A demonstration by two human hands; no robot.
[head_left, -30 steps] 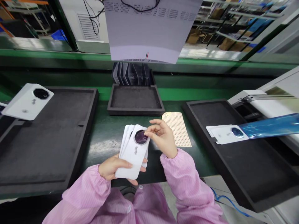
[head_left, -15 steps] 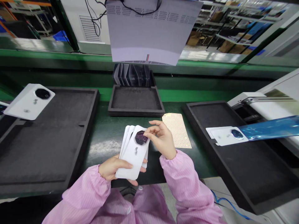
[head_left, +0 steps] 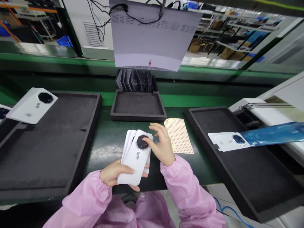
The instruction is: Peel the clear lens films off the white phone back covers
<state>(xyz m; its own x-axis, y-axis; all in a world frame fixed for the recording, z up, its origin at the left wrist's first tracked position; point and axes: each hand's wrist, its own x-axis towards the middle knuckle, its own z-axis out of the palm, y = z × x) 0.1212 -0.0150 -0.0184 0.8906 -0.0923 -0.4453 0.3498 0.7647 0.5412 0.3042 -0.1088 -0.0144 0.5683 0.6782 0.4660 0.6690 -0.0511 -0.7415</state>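
My left hand (head_left: 116,172) is closed on a fanned stack of several white phone back panels (head_left: 130,169), thumb across the front one and fingers beneath. They are held tilted above the green tabletop. The front panel has a dark octagonal camera window (head_left: 141,142) and small grey lettering. Over its upper right corner is my right hand (head_left: 162,144), its thumb laid on the camera window. The other fingers of that hand are curled and apart from the thumb, with nothing visible between them. A sheet of small red dots (head_left: 181,136) lies just beyond the right hand.
A black foam tray (head_left: 54,148) is at left, with white panels (head_left: 32,106) at its far corner. Behind, a small black tray (head_left: 139,115) stands before a row of dark thin plates (head_left: 134,79). At right, another tray (head_left: 258,177) bears white panels (head_left: 229,141) and blue film (head_left: 275,133).
My right thumb has moved left from the camera window's edge onto its face, and the fingers have parted from it. My left hand keeps the stack. The view has shifted slightly.
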